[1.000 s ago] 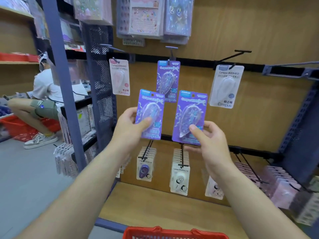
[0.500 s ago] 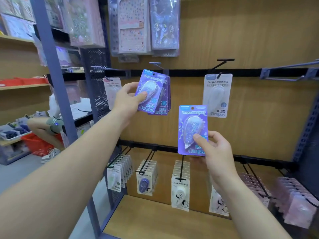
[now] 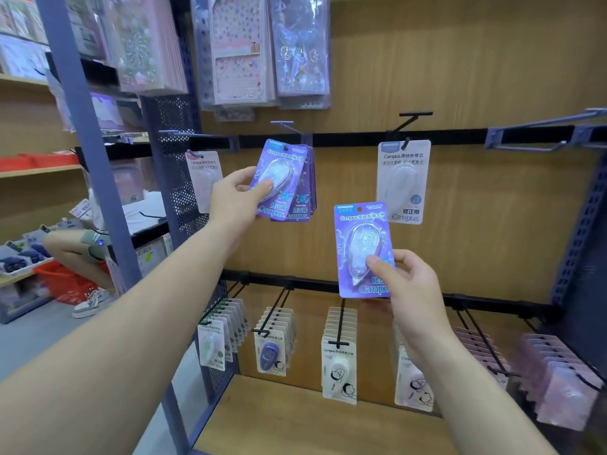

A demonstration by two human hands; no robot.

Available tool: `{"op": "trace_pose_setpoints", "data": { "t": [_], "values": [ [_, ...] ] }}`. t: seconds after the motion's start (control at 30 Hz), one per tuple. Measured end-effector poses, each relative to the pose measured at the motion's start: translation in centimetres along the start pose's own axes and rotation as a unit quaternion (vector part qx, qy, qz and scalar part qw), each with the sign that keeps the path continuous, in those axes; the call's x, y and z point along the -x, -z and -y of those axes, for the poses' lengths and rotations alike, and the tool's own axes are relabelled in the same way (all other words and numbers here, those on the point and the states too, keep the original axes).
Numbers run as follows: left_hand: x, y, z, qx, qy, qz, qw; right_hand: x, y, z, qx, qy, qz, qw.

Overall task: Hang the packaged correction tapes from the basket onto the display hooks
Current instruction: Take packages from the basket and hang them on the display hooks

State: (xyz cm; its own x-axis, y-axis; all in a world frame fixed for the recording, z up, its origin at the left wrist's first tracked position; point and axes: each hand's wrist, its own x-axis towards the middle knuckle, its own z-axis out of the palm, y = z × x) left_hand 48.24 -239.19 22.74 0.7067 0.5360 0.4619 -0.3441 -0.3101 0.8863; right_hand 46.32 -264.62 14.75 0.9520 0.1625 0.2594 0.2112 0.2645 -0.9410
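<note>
A: What's under the upper black rail (image 3: 361,139)?
B: The left hand (image 3: 235,200), pinching a purple correction tape pack (image 3: 279,178) against the hanging purple stack (image 3: 305,192) just below it.
A: And the right hand (image 3: 410,290)?
B: Farther below the rail, gripping a second purple pack (image 3: 363,247), upright.

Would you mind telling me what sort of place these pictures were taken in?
Most likely a stationery shop: carded correction tapes hang in rows on display hooks along a wooden wall, with sticker sheets hung above.
</note>
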Motion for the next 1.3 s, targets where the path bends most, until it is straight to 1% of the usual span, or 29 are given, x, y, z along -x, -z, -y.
{"op": "trace_pose_setpoints", "data": {
  "t": [0.13, 0.17, 0.2, 0.23, 0.27, 0.3, 0.33, 0.37, 0.4, 0.47, 0.53, 0.6, 0.67, 0.77, 0.93, 1.07, 1.3],
  "values": [
    [-0.8, -0.6, 0.1, -0.034, 0.018, 0.007, 0.999, -0.2, 0.0, -0.3, 0.012, 0.004, 0.004, 1.000],
    [-0.8, -0.7, 0.4, -0.065, 0.030, 0.000, 0.997, -0.2, 0.0, -0.4, 0.018, 0.006, 0.005, 1.000],
    [-0.6, -0.7, 0.8, -0.137, 0.036, -0.015, 0.990, -0.2, -0.1, -0.5, 0.023, 0.009, 0.005, 1.000],
    [0.0, -0.7, 1.0, -0.230, 0.033, -0.034, 0.972, -0.2, -0.1, -0.6, 0.030, 0.012, 0.004, 0.999],
    [0.8, -0.8, 1.3, -0.279, 0.020, -0.045, 0.959, -0.3, -0.2, -0.8, 0.037, 0.016, 0.004, 0.999],
    [1.8, -1.0, 1.5, -0.277, -0.002, -0.032, 0.960, -0.3, -0.3, -0.9, 0.043, 0.019, 0.005, 0.999],
    [3.0, -1.2, 1.6, -0.231, -0.017, 0.006, 0.973, -0.3, -0.4, -1.0, 0.047, 0.022, 0.006, 0.999],
    [4.5, -1.5, 1.7, -0.164, -0.012, 0.055, 0.985, -0.3, -0.5, -1.1, 0.051, 0.025, 0.008, 0.998],
    [5.9, -1.9, 1.7, -0.106, 0.008, 0.107, 0.989, -0.3, -0.6, -1.3, 0.055, 0.027, 0.011, 0.998],
    [8.0, -2.4, 1.8, -0.053, 0.033, 0.189, 0.980, -0.2, -0.9, -1.5, 0.058, 0.031, 0.021, 0.998],
    [8.9, -2.8, 2.1, -0.037, 0.032, 0.210, 0.976, 0.0, -1.3, -1.5, 0.059, 0.033, 0.033, 0.997],
    [8.7, -2.8, 2.0, -0.016, 0.042, 0.194, 0.980, 0.0, -1.5, -1.7, 0.066, 0.037, 0.034, 0.997],
    [8.1, -2.7, 1.6, -0.016, 0.042, 0.174, 0.984, -0.3, -1.4, -2.0, 0.092, 0.051, 0.011, 0.994],
    [6.1, -1.6, 0.5, -0.041, 0.016, 0.109, 0.993, -1.1, -0.5, -2.1, 0.145, 0.067, -0.008, 0.987],
    [1.3, -0.2, -1.5, 0.030, 0.034, 0.050, 0.998, -2.3, 1.2, -2.4, 0.188, 0.062, -0.004, 0.980],
    [-1.5, -0.2, -1.7, 0.039, 0.029, 0.036, 0.998, -2.8, 1.7, -2.7, 0.194, 0.051, -0.006, 0.980],
    [-1.7, -0.6, -1.1, 0.042, 0.017, 0.030, 0.999, -3.1, 2.0, -3.1, 0.203, 0.041, 0.004, 0.978]
  ]
}}
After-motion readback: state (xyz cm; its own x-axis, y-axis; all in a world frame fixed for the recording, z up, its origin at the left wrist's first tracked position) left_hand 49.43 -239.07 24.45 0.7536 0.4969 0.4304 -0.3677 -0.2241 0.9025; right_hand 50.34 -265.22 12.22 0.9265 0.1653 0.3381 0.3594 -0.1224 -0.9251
